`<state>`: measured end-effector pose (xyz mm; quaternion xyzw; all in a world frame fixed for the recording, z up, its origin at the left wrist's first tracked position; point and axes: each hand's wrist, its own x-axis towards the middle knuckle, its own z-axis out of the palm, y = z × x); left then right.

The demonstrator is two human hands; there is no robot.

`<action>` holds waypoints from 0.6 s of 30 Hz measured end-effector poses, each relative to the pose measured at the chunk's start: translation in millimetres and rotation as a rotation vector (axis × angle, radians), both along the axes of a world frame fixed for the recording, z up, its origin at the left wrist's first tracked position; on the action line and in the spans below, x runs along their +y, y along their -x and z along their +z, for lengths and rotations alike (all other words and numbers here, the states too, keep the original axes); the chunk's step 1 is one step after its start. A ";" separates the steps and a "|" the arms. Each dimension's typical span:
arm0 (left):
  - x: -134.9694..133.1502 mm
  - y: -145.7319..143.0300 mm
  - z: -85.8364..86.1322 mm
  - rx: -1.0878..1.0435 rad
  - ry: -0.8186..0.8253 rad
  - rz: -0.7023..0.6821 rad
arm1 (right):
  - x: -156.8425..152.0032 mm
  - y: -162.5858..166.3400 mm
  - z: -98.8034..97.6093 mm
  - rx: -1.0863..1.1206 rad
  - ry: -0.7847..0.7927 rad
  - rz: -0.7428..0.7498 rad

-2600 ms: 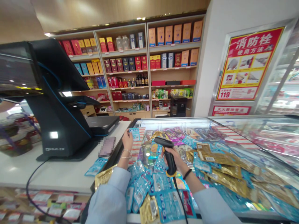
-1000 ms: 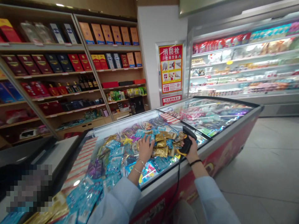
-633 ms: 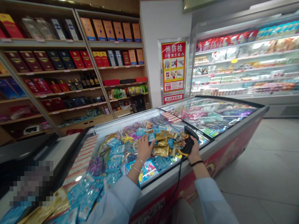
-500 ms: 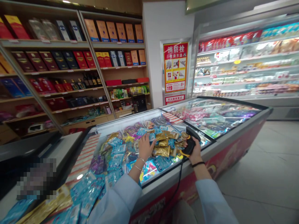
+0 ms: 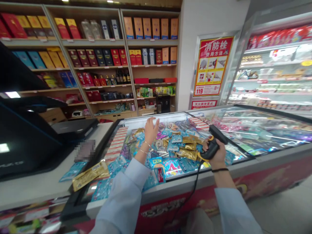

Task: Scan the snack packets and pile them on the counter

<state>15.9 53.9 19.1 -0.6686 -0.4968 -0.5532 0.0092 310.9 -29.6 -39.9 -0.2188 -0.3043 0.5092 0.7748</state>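
Observation:
My right hand (image 5: pixel 217 152) is wrapped round the handle of a black barcode scanner (image 5: pixel 211 148) with yellow trim, its cord hanging down the freezer front. My left hand (image 5: pixel 151 130) is raised over the packets, fingers apart, holding nothing that I can see. Below and between the hands lie gold snack packets (image 5: pixel 187 153) and blue snack packets (image 5: pixel 176 138), heaped on the freezer's glass top (image 5: pixel 117 143). Nearer me, on the left corner, lie a larger gold packet (image 5: pixel 90 175) and more blue packets (image 5: pixel 102 190).
A counter (image 5: pixel 31 191) with a black machine (image 5: pixel 26 136) adjoins the freezer on the left. Shelves of boxed bottles (image 5: pixel 97 58) line the back wall. A red fire-hydrant poster (image 5: pixel 213 66) and a lit refrigerated case (image 5: pixel 275 70) stand beyond.
The view has turned left, bringing the black machine into sight. My left hand has lifted off the packets and shifted left; a blue packet now lies on the gold ones. The scanner stays in my right hand.

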 end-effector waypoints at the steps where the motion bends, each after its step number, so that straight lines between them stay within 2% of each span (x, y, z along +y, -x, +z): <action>1: -1.4 19.4 6.9 -0.016 0.001 0.027 | 1.7 11.1 7.0 -0.013 -0.001 0.029; 3: -5.9 60.9 13.6 -0.040 0.016 0.092 | 6.6 37.0 18.8 -0.044 0.007 0.093; 5: -12.3 103.7 10.6 -0.055 0.046 0.167 | 13.8 67.1 26.8 -0.077 0.015 0.162; 8: -24.3 163.9 -6.3 -0.073 0.125 0.273 | 28.5 117.9 32.7 -0.108 0.029 0.272; 11: -35.2 210.2 -27.0 -0.082 0.185 0.344 | 44.9 171.2 35.0 -0.146 0.090 0.401; 14: -37.1 233.6 -44.8 -0.081 0.231 0.369 | 58.1 219.7 33.7 -0.216 0.143 0.491; 18: -19.1 230.4 -63.8 0.046 0.319 0.288 | 68.8 261.9 19.7 -0.300 0.144 0.537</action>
